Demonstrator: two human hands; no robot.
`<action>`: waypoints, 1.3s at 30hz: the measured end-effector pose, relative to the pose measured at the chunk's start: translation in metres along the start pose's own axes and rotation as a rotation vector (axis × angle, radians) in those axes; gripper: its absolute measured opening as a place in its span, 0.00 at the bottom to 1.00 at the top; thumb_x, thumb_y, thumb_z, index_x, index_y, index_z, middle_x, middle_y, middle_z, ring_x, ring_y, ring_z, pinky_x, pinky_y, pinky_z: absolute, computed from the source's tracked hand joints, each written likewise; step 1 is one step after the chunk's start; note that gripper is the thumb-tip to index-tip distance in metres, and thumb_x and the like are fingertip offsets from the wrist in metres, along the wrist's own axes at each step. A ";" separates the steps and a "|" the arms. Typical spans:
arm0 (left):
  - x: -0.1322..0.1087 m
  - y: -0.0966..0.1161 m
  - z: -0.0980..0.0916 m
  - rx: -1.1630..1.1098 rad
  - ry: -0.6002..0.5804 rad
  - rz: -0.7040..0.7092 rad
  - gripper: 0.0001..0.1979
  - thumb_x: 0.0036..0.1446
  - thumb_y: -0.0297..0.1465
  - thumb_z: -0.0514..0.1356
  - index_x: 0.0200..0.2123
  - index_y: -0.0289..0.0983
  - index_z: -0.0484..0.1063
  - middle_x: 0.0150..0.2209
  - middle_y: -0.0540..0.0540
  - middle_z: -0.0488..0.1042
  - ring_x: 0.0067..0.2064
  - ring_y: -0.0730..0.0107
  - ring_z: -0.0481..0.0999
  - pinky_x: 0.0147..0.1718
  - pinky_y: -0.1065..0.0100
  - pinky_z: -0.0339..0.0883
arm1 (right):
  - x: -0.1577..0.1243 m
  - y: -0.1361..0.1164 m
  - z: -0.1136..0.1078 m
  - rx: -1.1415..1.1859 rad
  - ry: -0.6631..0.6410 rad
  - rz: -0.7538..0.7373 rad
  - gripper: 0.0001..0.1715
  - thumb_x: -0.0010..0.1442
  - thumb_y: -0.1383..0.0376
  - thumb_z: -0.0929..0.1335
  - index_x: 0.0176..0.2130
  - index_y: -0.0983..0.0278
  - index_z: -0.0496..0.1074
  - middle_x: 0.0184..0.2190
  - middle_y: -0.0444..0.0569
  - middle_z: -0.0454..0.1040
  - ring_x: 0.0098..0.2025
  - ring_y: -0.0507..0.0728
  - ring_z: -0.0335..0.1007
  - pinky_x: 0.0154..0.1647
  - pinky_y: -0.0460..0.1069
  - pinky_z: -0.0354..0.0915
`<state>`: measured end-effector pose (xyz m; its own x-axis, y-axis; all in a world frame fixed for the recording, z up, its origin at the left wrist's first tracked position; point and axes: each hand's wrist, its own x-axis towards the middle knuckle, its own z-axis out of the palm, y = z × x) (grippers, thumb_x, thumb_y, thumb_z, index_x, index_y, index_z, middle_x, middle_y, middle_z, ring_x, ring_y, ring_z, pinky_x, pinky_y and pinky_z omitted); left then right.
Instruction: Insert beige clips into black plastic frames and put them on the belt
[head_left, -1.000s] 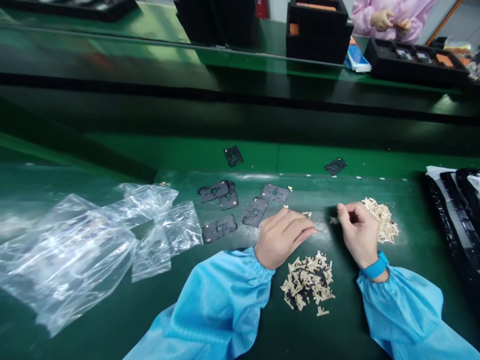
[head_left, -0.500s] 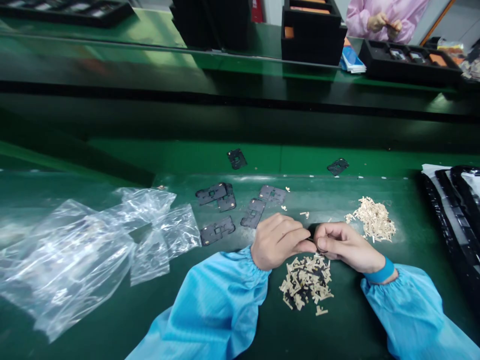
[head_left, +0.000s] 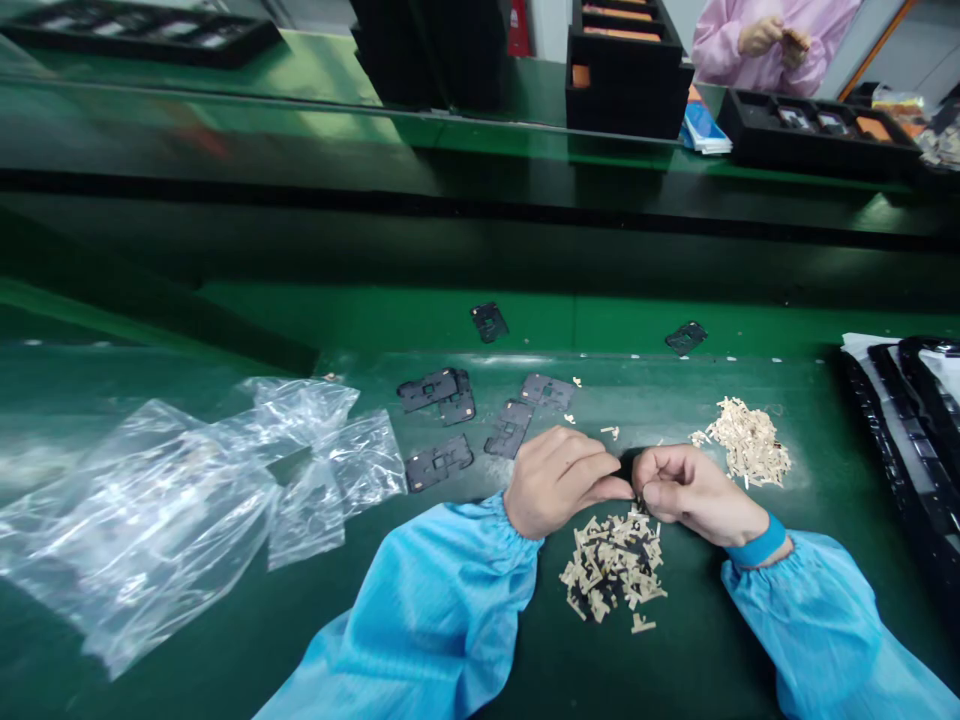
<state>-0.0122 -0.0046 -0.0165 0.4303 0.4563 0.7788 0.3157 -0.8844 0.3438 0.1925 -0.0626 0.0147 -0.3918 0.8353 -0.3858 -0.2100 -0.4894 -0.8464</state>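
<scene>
My left hand (head_left: 566, 480) and my right hand (head_left: 690, 490) meet above the green bench, each with its fingers pinched together. Something small and dark shows between the fingertips, mostly hidden by them, and I cannot tell its kind. Just below the hands lies a pile of small beige strips mixed with dark pieces (head_left: 615, 565). To the right is a second heap of beige strips (head_left: 750, 440). Flat black plastic plates with cut-outs (head_left: 440, 463) lie left of my left hand, some overlapping. Blue sleeves cover both forearms, and a blue band circles my right wrist.
Crumpled clear plastic bags (head_left: 180, 510) spread over the left of the bench. Black trays wrapped in plastic (head_left: 900, 450) stand at the right edge. A raised shelf (head_left: 450, 160) crosses the back, holding black boxes (head_left: 630, 95). Behind it a person in pink (head_left: 776, 45) handles something small.
The camera view has shifted slightly. My hands stay together at nearly the same spot, with only small finger movement. The piles and black plates lie as before.
</scene>
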 end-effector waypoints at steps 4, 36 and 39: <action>0.003 0.000 0.000 -0.022 0.021 -0.122 0.09 0.65 0.39 0.63 0.38 0.40 0.74 0.31 0.49 0.79 0.34 0.70 0.77 0.35 0.68 0.71 | 0.005 0.003 -0.003 -0.065 0.177 -0.109 0.26 0.51 0.46 0.77 0.28 0.63 0.70 0.18 0.36 0.60 0.20 0.47 0.46 0.21 0.45 0.44; 0.096 -0.126 -0.036 0.827 -0.652 -0.980 0.17 0.64 0.30 0.53 0.52 0.33 0.74 0.48 0.28 0.79 0.51 0.39 0.78 0.45 0.51 0.71 | 0.027 0.014 -0.009 -0.170 0.475 -0.349 0.21 0.50 0.50 0.76 0.29 0.63 0.72 0.19 0.38 0.62 0.21 0.48 0.52 0.22 0.46 0.50; 0.087 -0.115 -0.042 0.556 -0.392 -0.969 0.11 0.63 0.37 0.57 0.43 0.39 0.75 0.44 0.38 0.81 0.48 0.49 0.80 0.45 0.57 0.70 | 0.027 0.013 -0.008 -0.169 0.485 -0.353 0.19 0.49 0.52 0.76 0.28 0.62 0.71 0.19 0.38 0.63 0.21 0.49 0.53 0.23 0.45 0.53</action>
<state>-0.0470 0.1330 0.0339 0.0083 0.9974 0.0717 0.9355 -0.0330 0.3517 0.1859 -0.0442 -0.0095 0.1350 0.9776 -0.1617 -0.0920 -0.1501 -0.9844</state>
